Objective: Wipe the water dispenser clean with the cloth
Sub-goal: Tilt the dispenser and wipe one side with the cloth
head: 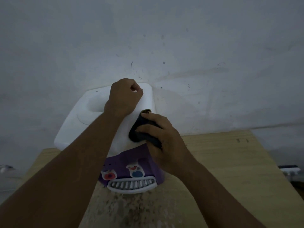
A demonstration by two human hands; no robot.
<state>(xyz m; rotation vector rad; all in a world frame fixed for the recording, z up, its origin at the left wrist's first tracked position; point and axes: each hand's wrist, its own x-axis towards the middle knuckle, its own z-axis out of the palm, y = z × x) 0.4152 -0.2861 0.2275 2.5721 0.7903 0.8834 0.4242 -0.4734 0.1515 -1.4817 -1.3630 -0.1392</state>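
Our water dispenser (pixel 92 122), white on top with a purple front, stands on the wooden desk (pixel 227 162) against the far wall. Our right hand (pixel 164 140) grips the dark cloth (pixel 139 130) against its top; our left hand (pixel 124 96) rests there, fingers curled on nothing.

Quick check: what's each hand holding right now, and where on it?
The right hand holds the dark cloth, bunched, by its right half, pressed on the dispenser's white top. The left hand rests fisted there; no grip.

Cloth (pixel 142 130) partly hidden under right hand (pixel 166 142).
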